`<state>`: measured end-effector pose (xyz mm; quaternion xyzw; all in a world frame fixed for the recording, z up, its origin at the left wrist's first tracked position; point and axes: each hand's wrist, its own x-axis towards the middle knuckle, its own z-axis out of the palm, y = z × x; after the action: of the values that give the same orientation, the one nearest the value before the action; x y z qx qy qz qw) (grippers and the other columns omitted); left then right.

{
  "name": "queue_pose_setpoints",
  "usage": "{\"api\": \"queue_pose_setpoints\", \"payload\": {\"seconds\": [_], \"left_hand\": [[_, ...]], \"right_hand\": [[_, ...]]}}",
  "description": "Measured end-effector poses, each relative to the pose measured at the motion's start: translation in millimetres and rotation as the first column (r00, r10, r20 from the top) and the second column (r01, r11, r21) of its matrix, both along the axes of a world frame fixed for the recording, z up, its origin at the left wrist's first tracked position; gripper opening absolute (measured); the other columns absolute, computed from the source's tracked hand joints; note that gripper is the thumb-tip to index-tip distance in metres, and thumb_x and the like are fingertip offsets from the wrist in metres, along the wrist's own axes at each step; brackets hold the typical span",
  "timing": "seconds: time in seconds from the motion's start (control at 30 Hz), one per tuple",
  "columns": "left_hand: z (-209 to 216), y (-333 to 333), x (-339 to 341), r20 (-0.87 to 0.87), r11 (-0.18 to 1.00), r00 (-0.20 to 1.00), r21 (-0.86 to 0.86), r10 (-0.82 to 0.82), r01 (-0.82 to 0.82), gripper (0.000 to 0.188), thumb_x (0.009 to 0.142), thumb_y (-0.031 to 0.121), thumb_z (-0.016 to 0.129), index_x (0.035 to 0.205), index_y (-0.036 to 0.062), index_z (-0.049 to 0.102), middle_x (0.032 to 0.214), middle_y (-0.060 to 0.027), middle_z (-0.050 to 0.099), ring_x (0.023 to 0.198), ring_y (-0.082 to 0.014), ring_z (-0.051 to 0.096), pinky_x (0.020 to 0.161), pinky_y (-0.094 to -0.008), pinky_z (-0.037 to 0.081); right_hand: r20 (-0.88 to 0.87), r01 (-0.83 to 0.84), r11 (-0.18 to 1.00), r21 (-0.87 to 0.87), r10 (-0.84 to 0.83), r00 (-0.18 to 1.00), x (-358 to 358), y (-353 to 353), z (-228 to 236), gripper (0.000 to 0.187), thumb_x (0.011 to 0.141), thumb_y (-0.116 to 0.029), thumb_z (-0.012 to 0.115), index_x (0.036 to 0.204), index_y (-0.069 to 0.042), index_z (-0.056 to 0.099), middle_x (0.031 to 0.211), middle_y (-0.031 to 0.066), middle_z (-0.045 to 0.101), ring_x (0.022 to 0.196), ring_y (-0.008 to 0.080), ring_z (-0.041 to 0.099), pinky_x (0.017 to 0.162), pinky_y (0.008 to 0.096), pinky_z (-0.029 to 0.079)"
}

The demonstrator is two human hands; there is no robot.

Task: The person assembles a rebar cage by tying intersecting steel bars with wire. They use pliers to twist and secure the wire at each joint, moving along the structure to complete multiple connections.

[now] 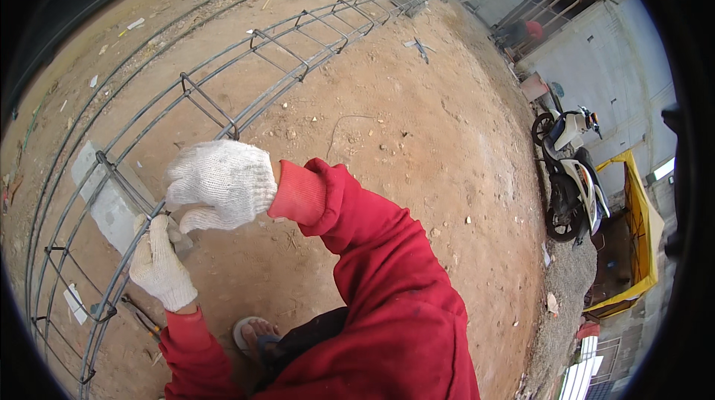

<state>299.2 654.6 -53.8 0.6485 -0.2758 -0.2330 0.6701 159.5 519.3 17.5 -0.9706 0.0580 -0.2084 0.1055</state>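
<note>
Seemingly fastening a long grey steel-rod cage (185, 81), pinching it with the white-knit-gloved left hand (161, 266). Not being able to tell the white-knit-gloved right hand's (223, 184) grip. Next, probably needing steady holding.

Matt metal cage (103, 158), knitted cloth gloves (223, 185), rough soil (447, 139)

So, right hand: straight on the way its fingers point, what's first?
The right hand would probably meet the rebar cage first, just left of its fingers; depth is unclear here.
</note>
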Motion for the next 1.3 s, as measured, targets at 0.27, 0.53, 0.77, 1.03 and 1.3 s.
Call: {"api": "queue_pose_setpoints", "payload": {"seconds": [0.27, 0.53, 0.77, 1.03, 1.3], "left_hand": [[-4, 0, 2, 0.033, 1.000, 0.999, -0.020, 0.001, 0.000, 0.019, 0.094, 0.008, 0.069, 0.080, -0.0043, 0.070, 0.071, -0.0032, 0.066, 0.064, -0.0063, 0.055, 0.057, -0.0213, 0.043], [2, 0, 0, 0.044, 0.996, 0.999, 0.089, 0.011, -0.015, 0.015, 0.094, 0.007, 0.069, 0.099, -0.0071, 0.072, 0.072, -0.0045, 0.069, 0.061, -0.0055, 0.058, 0.055, -0.0231, 0.048], [-7, 6, 5, 0.323, 1.000, 0.946, 0.026, -0.008, -0.001, 0.014, 0.086, 0.010, 0.075, 0.074, 0.0006, 0.075, 0.060, -0.0069, 0.066, 0.051, -0.0154, 0.062, 0.053, -0.0275, 0.049], [-2, 2, 7, 0.420, 0.998, 0.907, -0.062, 0.032, -0.007, 0.017, 0.086, 0.011, 0.077, 0.071, 0.0025, 0.074, 0.061, -0.0066, 0.068, 0.051, -0.0145, 0.065, 0.052, -0.0279, 0.050], [-2, 2, 7, 0.373, 0.999, 0.928, -0.051, 0.015, 0.004, 0.016, 0.086, 0.010, 0.076, 0.073, 0.0013, 0.072, 0.061, -0.0065, 0.069, 0.053, -0.0159, 0.067, 0.052, -0.0268, 0.051]], "right_hand": [[-0.267, 0.139, 0.971, -0.195, -0.189, 0.945, 47, -2, 4, 0.012, 0.073, -0.014, 0.069, 0.082, -0.008, 0.072, 0.080, 0.0139, 0.071, 0.081, 0.0349, 0.072, 0.063, 0.0473, 0.056], [-0.137, 0.141, 0.929, -0.341, -0.197, 0.971, 48, 0, -16, 0.008, 0.070, -0.017, 0.068, 0.075, -0.010, 0.069, 0.069, 0.0127, 0.067, 0.068, 0.0322, 0.070, 0.057, 0.0490, 0.054], [-0.491, 0.243, 0.684, 0.688, 0.192, 0.850, 52, -61, 18, 0.047, 0.095, -0.040, 0.065, 0.130, -0.009, 0.065, 0.090, 0.0176, 0.073, 0.074, 0.0277, 0.069, 0.071, 0.0363, 0.054], [-0.529, -0.021, 0.871, 0.491, 0.317, 0.787, 78, -76, 1, 0.021, 0.088, -0.025, 0.067, 0.101, -0.011, 0.076, 0.103, 0.0108, 0.074, 0.095, 0.0315, 0.069, 0.081, 0.0394, 0.054], [-0.177, -0.114, 0.992, -0.049, 0.104, 0.979, 77, -47, -15, 0.024, 0.083, -0.016, 0.069, 0.105, -0.007, 0.070, 0.104, 0.0140, 0.068, 0.091, 0.0359, 0.066, 0.079, 0.0433, 0.054]]}}
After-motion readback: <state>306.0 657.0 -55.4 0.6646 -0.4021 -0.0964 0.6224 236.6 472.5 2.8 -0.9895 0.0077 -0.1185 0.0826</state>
